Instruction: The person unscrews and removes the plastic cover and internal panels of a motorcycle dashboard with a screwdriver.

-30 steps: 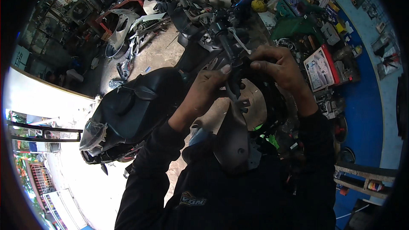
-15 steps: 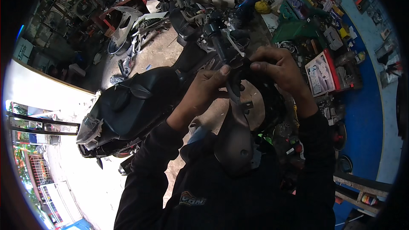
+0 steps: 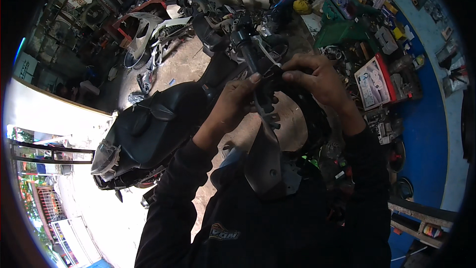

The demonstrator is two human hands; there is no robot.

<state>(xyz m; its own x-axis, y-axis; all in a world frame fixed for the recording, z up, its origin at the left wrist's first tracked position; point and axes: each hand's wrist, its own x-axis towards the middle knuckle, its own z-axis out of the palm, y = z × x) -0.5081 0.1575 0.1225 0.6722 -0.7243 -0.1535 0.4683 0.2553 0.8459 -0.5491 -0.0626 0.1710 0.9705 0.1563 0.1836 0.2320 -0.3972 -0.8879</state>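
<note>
A dark grey plastic motorcycle cover panel (image 3: 264, 164) hangs in front of my chest, its wide end low and its narrow, notched end up between my hands. My left hand (image 3: 233, 100) is closed round that narrow end, thumb on top. Across from it, my right hand (image 3: 317, 80) has thumb and fingers pinched together at the panel's upper tip; what lies between them is too dark to make out. Just beyond my fingers are a black handlebar grip (image 3: 249, 55) and a silver lever (image 3: 267, 52) of a partly stripped motorcycle.
The motorcycle's black seat and tail (image 3: 163, 119) stretch to the left. Loose body panels (image 3: 141, 37) lie on the concrete floor at the far left. To the right are a green bin (image 3: 342, 32), a red-edged box (image 3: 379, 82) and scattered parts beside a blue strip of floor.
The panel has turned a little, showing a narrower face, and its wide end has shifted slightly left. My right hand has moved slightly left, and both hands keep their closed pose.
</note>
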